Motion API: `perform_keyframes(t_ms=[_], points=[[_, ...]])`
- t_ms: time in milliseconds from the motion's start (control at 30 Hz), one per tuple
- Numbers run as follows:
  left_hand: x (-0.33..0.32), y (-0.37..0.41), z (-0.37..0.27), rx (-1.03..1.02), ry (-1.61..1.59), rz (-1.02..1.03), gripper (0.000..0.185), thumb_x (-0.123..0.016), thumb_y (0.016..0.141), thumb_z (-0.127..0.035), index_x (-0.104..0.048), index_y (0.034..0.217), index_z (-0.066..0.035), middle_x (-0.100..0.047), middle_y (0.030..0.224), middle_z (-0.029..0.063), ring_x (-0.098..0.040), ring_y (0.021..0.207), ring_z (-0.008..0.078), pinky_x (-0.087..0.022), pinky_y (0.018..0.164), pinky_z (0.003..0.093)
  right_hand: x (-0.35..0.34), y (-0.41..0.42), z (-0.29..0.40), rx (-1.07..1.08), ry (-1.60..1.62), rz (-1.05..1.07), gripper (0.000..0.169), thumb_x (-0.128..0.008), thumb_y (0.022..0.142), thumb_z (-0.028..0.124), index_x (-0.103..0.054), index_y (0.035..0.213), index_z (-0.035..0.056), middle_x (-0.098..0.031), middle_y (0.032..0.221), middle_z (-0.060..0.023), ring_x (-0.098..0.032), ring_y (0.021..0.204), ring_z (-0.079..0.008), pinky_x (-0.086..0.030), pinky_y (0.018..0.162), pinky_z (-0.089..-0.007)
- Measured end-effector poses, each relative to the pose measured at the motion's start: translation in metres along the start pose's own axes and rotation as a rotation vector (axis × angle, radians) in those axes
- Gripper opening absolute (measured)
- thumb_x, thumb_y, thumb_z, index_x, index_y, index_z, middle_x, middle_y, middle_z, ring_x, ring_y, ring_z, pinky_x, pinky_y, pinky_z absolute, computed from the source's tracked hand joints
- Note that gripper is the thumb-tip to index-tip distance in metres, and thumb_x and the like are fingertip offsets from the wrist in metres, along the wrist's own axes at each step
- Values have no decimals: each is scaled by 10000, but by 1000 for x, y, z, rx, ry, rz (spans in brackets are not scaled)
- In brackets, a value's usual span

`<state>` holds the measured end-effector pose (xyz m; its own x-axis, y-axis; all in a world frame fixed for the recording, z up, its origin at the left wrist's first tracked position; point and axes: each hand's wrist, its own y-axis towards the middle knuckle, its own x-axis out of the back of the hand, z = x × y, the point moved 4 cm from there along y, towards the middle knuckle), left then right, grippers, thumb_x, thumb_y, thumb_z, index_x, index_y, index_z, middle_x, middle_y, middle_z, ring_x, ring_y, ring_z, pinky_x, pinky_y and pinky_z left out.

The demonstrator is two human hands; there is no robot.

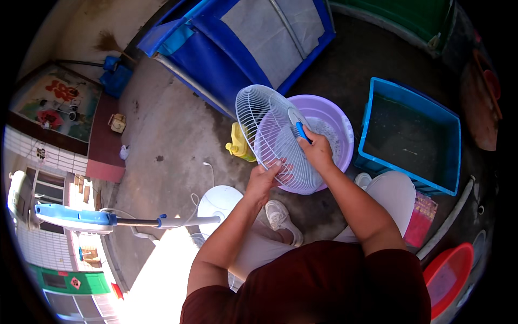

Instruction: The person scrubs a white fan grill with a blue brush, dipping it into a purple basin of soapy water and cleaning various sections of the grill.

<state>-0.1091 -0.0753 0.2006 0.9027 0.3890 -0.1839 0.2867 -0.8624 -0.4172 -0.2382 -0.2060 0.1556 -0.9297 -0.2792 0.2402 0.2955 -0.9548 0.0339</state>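
My left hand (pixel 265 178) grips the lower rim of a white wire fan grille (pixel 265 133), which is tilted over a purple plastic basin (pixel 346 156). Some of its fingers show through the wires. In my right hand (pixel 317 150) is a small blue-handled brush (pixel 302 131), its bristles against the grille near the round centre plate (pixel 294 115). Foamy, sudsy water (pixel 325 129) lies in the basin, partly hidden by the grille.
A blue plastic tub (pixel 366 133) of murky water stands to the right. Left of the basin is a yellow jug (pixel 241 143). A pedestal fan's round base (pixel 218 198) and pole (pixel 190 221) stand at left, near a loose cable. A red basin (pixel 453 291) sits at lower right.
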Motion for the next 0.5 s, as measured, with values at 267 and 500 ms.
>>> perform_keyframes(t_ms=[267, 500], points=[[19, 23, -29, -197, -153, -248, 363, -487, 982, -330, -571, 1155, -23, -654, 1050, 136, -661, 836, 191, -528, 723, 307, -14, -38, 96, 341, -174, 115, 439, -658, 849, 242, -587, 1280, 197, -601, 965, -130, -625, 821, -284, -496, 741, -354], [4, 25, -31, -90, -138, -196, 501, -407, 985, -440, -525, 1204, -5, -633, 1125, 164, -643, 981, 290, -522, 819, 385, 7, 8, -28, -178, -137, 109, 406, -639, 852, 243, -605, 1254, 202, -600, 932, -129, -622, 839, -299, -491, 724, -386]])
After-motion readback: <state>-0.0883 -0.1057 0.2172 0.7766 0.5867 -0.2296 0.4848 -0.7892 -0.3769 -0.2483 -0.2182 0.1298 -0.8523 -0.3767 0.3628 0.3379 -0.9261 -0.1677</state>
